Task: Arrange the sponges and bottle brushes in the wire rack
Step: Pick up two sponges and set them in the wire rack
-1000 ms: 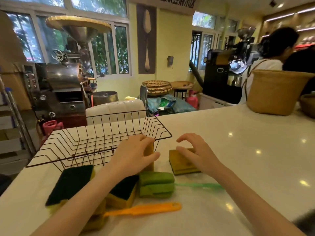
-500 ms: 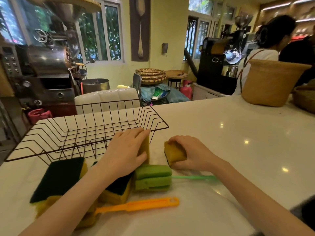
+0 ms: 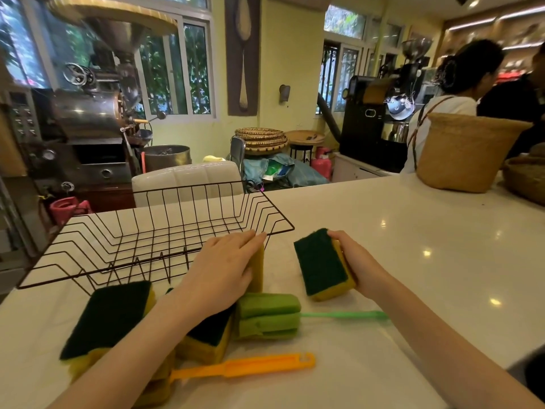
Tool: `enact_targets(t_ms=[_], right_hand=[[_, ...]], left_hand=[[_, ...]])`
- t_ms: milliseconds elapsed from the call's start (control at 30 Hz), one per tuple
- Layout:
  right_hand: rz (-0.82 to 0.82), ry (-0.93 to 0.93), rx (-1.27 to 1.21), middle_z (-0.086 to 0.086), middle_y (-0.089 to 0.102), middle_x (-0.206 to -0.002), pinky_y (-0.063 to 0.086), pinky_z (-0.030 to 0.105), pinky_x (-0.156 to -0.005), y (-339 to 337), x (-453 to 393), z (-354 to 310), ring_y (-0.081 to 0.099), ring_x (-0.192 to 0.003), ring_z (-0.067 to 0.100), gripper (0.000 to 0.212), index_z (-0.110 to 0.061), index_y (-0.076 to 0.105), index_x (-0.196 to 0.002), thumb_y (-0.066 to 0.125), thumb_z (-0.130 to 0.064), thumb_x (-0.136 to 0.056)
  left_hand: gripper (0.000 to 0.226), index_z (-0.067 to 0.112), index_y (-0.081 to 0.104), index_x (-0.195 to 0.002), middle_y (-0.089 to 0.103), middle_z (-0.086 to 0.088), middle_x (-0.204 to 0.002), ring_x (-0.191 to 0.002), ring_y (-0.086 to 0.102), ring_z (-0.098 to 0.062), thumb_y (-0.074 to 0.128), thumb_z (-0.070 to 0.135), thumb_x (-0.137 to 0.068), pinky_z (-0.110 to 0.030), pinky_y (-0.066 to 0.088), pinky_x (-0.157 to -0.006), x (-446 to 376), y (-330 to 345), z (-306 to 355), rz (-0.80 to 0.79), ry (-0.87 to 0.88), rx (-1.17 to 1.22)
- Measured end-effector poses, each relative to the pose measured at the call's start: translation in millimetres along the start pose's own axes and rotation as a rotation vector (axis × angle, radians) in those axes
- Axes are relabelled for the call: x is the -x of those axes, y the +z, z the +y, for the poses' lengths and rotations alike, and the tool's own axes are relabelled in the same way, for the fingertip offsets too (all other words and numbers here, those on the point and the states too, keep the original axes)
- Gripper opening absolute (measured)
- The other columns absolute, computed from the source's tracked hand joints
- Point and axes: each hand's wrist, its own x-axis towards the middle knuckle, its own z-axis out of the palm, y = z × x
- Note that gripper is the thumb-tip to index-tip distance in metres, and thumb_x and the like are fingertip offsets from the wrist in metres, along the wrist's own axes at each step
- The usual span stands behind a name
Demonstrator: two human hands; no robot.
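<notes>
An empty black wire rack stands on the white counter at the left. My right hand grips a yellow sponge with a dark green scrub face, tilted up on edge just right of the rack. My left hand is closed on another yellow sponge standing on edge at the rack's near right corner. More green-and-yellow sponges lie in front: one at the left and one under my left forearm. A green bottle brush and an orange bottle brush lie close to me.
A tall woven basket and a lower woven bowl stand at the counter's far right. A person in a white top stands behind them. The counter's near edge runs at the lower right. A white chair back sits behind the rack.
My right hand has lifted its sponge off the counter and turned it so the dark green face shows. My left hand stays on the upright sponge by the rack.
</notes>
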Motion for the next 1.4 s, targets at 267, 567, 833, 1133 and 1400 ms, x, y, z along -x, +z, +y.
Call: enact_targets(t_ms=[267,567,833,1133,1400], right_hand=[[0.150,-0.124,0.164,0.005,0.061,-0.096,0.049,0.033,-0.068,-17.2,-0.9,3.2,0.058,-0.084,0.020,0.034,-0.013,0.055,-0.108,0.049,-0.040,-0.088],[0.145,-0.223,0.247,0.003,0.059,-0.095,0.046,0.017,-0.053,-28.6,1.9,7.3,0.056,-0.076,0.007,0.038,-0.014,0.051,-0.110,0.068,-0.025,-0.078],[0.251,-0.384,0.314,0.007,0.063,-0.111,0.049,0.017,-0.061,-37.2,-6.2,21.1,0.059,-0.089,0.016,0.034,-0.015,0.057,-0.114,0.064,-0.018,-0.081],[0.167,-0.662,0.519,0.000,0.059,-0.124,0.040,0.028,-0.097,-34.5,2.9,23.6,0.048,-0.112,0.012,0.028,-0.025,0.066,-0.091,0.051,-0.002,-0.085],[-0.032,-0.555,0.626,0.001,0.044,-0.139,0.036,0.035,-0.103,-33.1,2.8,19.1,0.036,-0.129,0.017,0.023,-0.017,0.057,-0.099,0.041,-0.007,-0.087]], left_hand=[[0.051,0.036,0.042,-0.128,0.042,0.012,-0.137,-0.124,0.040,-0.013,0.059,0.023,-0.082,-0.030,0.037,-0.098,7.2,-19.4,8.4,0.077,0.079,0.131],[0.042,0.026,0.059,-0.105,0.056,-0.002,-0.118,-0.101,0.049,-0.015,0.075,0.020,-0.067,-0.024,0.040,-0.076,4.4,-12.2,33.3,0.266,0.245,0.115],[0.032,0.017,0.058,-0.097,0.057,-0.009,-0.109,-0.097,0.054,-0.024,0.071,0.013,-0.068,-0.035,0.049,-0.078,-22.1,21.6,67.2,0.158,0.424,-0.284],[0.027,0.031,0.060,-0.111,0.044,0.001,-0.117,-0.105,0.040,-0.013,0.054,0.032,-0.085,-0.026,0.037,-0.089,-40.9,25.4,57.1,-0.212,0.217,0.242],[0.039,0.020,0.052,-0.112,0.044,0.000,-0.120,-0.106,0.045,-0.013,0.065,0.024,-0.076,-0.021,0.043,-0.085,-51.0,30.5,44.2,-0.194,0.125,0.308]])
